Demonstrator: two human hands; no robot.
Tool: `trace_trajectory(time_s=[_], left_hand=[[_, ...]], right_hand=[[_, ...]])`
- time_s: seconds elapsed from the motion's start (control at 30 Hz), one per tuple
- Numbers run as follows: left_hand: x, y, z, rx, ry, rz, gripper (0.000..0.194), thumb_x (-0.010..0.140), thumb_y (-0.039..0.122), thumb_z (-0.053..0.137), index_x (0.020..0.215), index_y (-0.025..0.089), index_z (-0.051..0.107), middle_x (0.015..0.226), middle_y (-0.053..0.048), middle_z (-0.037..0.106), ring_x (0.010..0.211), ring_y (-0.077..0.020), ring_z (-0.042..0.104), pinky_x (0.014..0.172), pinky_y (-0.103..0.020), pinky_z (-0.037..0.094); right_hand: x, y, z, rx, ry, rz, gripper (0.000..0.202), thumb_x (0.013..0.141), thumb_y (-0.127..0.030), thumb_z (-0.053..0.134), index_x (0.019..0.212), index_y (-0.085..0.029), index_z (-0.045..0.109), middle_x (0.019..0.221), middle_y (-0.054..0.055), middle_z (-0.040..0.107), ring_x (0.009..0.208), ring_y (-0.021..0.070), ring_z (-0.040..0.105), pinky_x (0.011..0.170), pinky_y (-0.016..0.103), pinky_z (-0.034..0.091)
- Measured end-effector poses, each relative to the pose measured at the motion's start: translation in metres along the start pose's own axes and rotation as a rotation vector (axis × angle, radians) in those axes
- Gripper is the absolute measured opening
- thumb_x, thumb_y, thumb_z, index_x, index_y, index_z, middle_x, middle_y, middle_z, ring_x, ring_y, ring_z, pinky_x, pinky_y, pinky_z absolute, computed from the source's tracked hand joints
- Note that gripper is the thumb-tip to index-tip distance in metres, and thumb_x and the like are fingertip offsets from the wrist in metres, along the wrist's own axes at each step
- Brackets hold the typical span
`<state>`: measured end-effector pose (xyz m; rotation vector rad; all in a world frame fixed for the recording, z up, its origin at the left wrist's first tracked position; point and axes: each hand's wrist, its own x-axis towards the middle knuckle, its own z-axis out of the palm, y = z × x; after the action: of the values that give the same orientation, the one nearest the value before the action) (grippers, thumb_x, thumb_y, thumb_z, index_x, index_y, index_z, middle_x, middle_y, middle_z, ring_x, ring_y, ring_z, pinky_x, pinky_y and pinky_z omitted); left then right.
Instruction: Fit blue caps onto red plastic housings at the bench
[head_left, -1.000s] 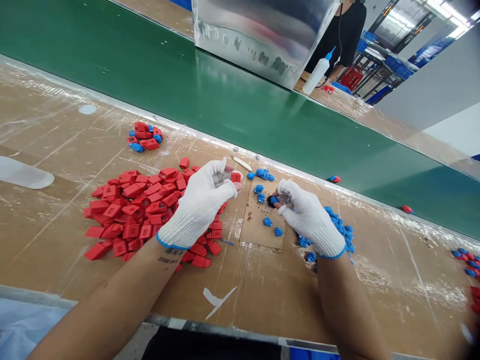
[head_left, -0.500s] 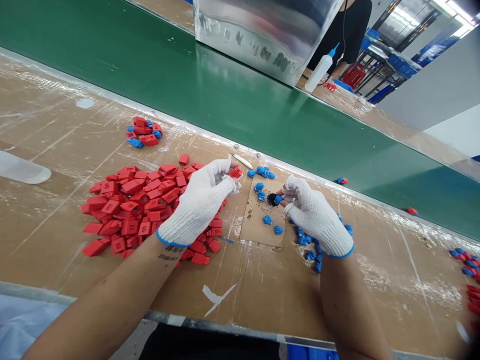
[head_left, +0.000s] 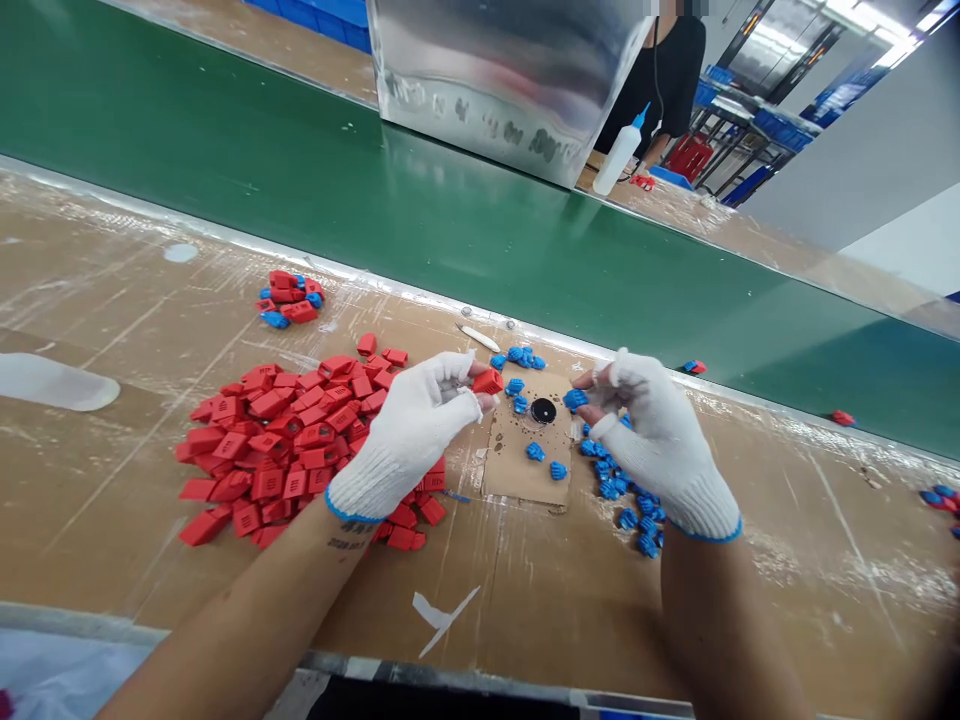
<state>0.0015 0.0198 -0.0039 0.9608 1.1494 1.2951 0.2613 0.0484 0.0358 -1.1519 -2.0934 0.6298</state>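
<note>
Red block and blue piece, held apart from each other above the tabletop. We find the red block pinched between the thumb and fingers of the left hand, which is closed only as far as the block allows. The blue piece is gripped at the fingertips of the right hand, its thumb and fingers nearly together. Both hands wear white knitted gloves with blue cuffs, the fingertips showing bare.

Between the hands we note a round black dish resting on a cardboard sheet. Small blue pieces lie on the sheet around the dish, with more at its far edge. A blue heap spreads beside and partly behind the right hand; a larger red pile lies beside the left hand and is partly covered by it.

Farther out, we see a slender white tool near the tabletop's far edge, and a mixed red-and-blue cluster beyond the red pile. Past that edge runs a green surface, with a shiny metal box, an upright bottle and a person in black on its far side.
</note>
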Motion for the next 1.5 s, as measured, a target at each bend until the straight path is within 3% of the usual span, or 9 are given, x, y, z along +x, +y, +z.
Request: trace_trajectory(time_s=[0.13, 0.33, 0.7, 0.97, 1.17, 1.23, 1.3, 1.37, 1.5], left_hand=[[-0.009, 0.000, 0.010, -0.057, -0.064, 0.031, 0.017, 0.076, 0.020, 0.084, 0.092, 0.018, 0.076, 0.086, -0.002, 0.076, 0.081, -0.0145, 0.067, 0.075, -0.028, 0.057], [-0.017, -0.005, 0.013, -0.027, -0.149, 0.137, 0.016, 0.078, 0.017, 0.081, 0.094, 0.019, 0.080, 0.093, -0.005, 0.082, 0.081, -0.0156, 0.071, 0.075, -0.028, 0.059], [-0.022, -0.003, 0.021, 0.147, -0.058, 0.332, 0.018, 0.078, 0.010, 0.074, 0.093, 0.018, 0.081, 0.100, -0.006, 0.085, 0.089, -0.0186, 0.080, 0.081, -0.028, 0.066], [-0.027, 0.004, 0.014, 0.488, -0.047, 0.646, 0.014, 0.083, 0.007, 0.071, 0.083, 0.020, 0.076, 0.095, -0.005, 0.084, 0.084, -0.0170, 0.077, 0.081, -0.028, 0.063], [-0.041, 0.005, 0.036, 0.007, -0.265, 0.291, 0.017, 0.085, 0.025, 0.075, 0.078, 0.022, 0.060, 0.074, 0.001, 0.070, 0.064, -0.0132, 0.063, 0.060, -0.025, 0.052], [-0.044, -0.002, 0.045, -0.092, -0.259, 0.153, 0.023, 0.084, 0.032, 0.078, 0.083, 0.023, 0.057, 0.075, 0.002, 0.068, 0.064, -0.0135, 0.061, 0.060, -0.025, 0.051], [-0.043, -0.004, 0.044, 0.020, -0.269, 0.063, 0.023, 0.086, 0.034, 0.077, 0.084, 0.023, 0.057, 0.072, 0.003, 0.064, 0.062, -0.0133, 0.058, 0.058, -0.026, 0.048], [-0.035, 0.000, 0.031, 0.290, -0.268, 0.071, 0.019, 0.089, 0.033, 0.073, 0.084, 0.023, 0.058, 0.068, 0.004, 0.063, 0.059, -0.0135, 0.056, 0.057, -0.026, 0.044], [-0.008, 0.016, -0.015, 0.891, -0.082, 0.316, 0.018, 0.094, 0.028, 0.063, 0.108, 0.022, 0.070, 0.099, -0.007, 0.079, 0.089, -0.0249, 0.074, 0.080, -0.037, 0.053]], right_hand=[[-0.007, -0.024, 0.012, 0.308, 0.205, -0.116, 0.026, 0.091, -0.011, 0.075, 0.104, -0.030, 0.061, 0.102, 0.000, 0.068, 0.090, 0.0189, 0.067, 0.078, 0.037, 0.056], [-0.005, -0.043, 0.043, 0.586, 0.211, -0.138, 0.020, 0.093, -0.008, 0.073, 0.095, -0.027, 0.064, 0.102, 0.000, 0.069, 0.097, 0.0189, 0.071, 0.086, 0.037, 0.060], [-0.005, -0.045, 0.048, 0.470, 0.215, -0.192, 0.018, 0.092, -0.009, 0.074, 0.093, -0.026, 0.067, 0.096, 0.000, 0.072, 0.091, 0.0188, 0.070, 0.082, 0.035, 0.059], [-0.002, -0.047, 0.033, 0.267, 0.138, -0.295, 0.027, 0.093, -0.008, 0.073, 0.076, -0.024, 0.059, 0.082, -0.001, 0.070, 0.082, 0.0179, 0.072, 0.077, 0.032, 0.059], [-0.011, -0.063, 0.048, 0.476, 0.010, -0.300, 0.033, 0.110, -0.054, 0.059, 0.094, -0.027, 0.067, 0.093, 0.006, 0.068, 0.117, 0.0293, 0.067, 0.098, 0.046, 0.061], [-0.015, -0.067, 0.056, 0.603, 0.045, -0.267, 0.032, 0.110, -0.056, 0.057, 0.097, -0.027, 0.062, 0.091, 0.006, 0.065, 0.110, 0.0286, 0.069, 0.091, 0.046, 0.062], [-0.012, -0.060, 0.053, 0.742, 0.157, -0.196, 0.029, 0.108, -0.055, 0.061, 0.099, -0.029, 0.056, 0.085, 0.001, 0.059, 0.079, 0.0206, 0.067, 0.066, 0.036, 0.059], [0.003, -0.035, 0.037, 0.748, 0.307, -0.103, 0.037, 0.106, -0.061, 0.061, 0.092, -0.029, 0.049, 0.075, -0.004, 0.046, 0.054, 0.0131, 0.046, 0.046, 0.028, 0.041], [0.061, 0.043, -0.015, 0.213, 0.290, -0.026, 0.057, 0.106, -0.073, 0.038, 0.072, -0.029, 0.026, 0.060, -0.007, 0.019, 0.049, 0.0127, 0.022, 0.041, 0.028, 0.023]])
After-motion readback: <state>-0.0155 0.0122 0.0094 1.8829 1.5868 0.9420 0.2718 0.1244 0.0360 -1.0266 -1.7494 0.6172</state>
